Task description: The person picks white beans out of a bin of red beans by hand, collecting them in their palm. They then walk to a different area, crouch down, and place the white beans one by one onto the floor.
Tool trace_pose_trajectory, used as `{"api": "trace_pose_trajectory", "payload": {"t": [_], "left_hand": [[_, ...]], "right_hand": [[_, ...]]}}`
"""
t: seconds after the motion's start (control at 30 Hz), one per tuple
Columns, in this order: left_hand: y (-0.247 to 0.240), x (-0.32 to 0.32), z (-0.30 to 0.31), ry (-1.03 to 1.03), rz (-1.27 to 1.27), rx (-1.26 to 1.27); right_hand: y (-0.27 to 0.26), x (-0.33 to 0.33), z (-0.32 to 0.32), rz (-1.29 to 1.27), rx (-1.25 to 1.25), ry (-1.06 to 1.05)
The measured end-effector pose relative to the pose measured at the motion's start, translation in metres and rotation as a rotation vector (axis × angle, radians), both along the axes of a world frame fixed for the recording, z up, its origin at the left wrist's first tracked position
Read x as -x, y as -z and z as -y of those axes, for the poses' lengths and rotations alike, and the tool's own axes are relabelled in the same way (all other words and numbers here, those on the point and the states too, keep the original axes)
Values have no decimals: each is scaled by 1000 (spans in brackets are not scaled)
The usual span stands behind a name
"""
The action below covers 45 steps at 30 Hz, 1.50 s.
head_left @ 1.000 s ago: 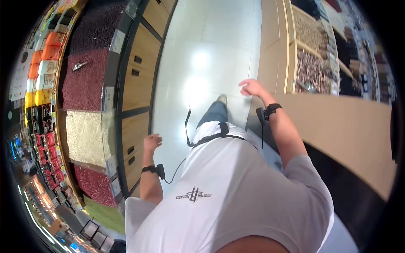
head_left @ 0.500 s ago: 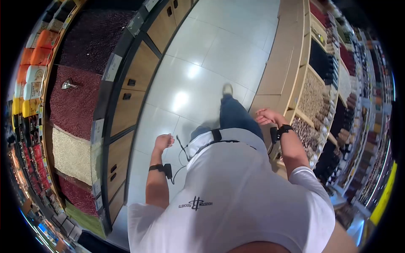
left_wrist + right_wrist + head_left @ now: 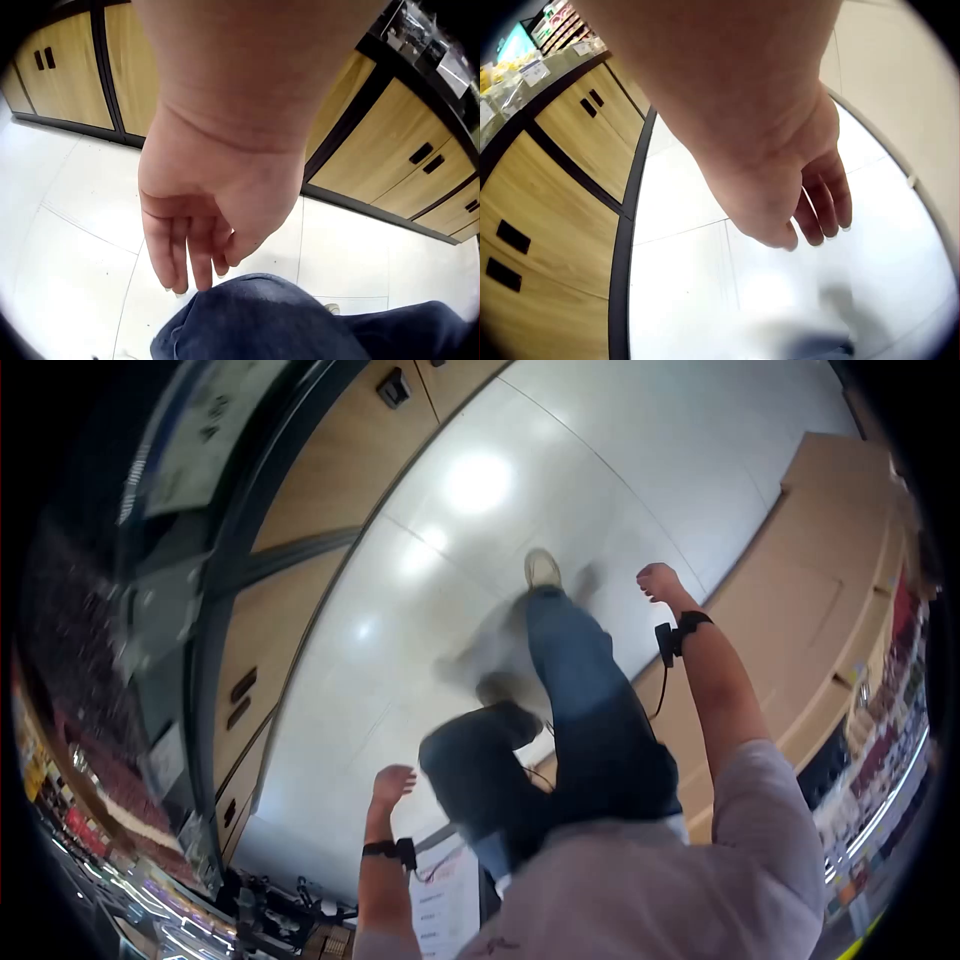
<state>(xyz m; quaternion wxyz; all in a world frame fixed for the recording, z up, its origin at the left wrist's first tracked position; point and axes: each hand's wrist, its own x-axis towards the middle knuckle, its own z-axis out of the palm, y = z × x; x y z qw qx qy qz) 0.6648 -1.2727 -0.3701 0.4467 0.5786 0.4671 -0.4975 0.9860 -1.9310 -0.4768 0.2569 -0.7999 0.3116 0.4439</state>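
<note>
My left hand (image 3: pixel 393 785) hangs beside my bent left leg in the head view, holding nothing. Its fingers dangle loosely over the blue jeans (image 3: pixel 255 319) in the left wrist view. On the other side, my right hand (image 3: pixel 660 582) swings forward above the pale floor, also with nothing in it. The right wrist view shows its fingers (image 3: pixel 826 206) hanging down, loosely bent, with the thumb apart from them. A black wrist strap with a small camera (image 3: pixel 665 645) sits on the right wrist, and a similar strap (image 3: pixel 385 850) on the left.
Wood-front cabinets (image 3: pixel 310 470) with black handles line the left of the tiled aisle (image 3: pixel 400 620). A tan counter base (image 3: pixel 800 560) runs along the right, with goods on shelves behind it. One shoe (image 3: pixel 542 568) is planted ahead. A printed white sheet (image 3: pixel 447 905) shows near the left forearm.
My body has walked on along the aisle and the view has tilted, with the bulk bins on the left now blurred. The right hand has moved away from the right-hand bins; both hands stay without objects.
</note>
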Motion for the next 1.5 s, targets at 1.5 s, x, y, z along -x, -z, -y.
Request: {"api": "trace_pose_trajectory", "payload": {"t": [1.5], "left_hand": [[456,-233,126,568,845,-293]], "right_hand": [[355,-249,-108,797,-313,-568]]}}
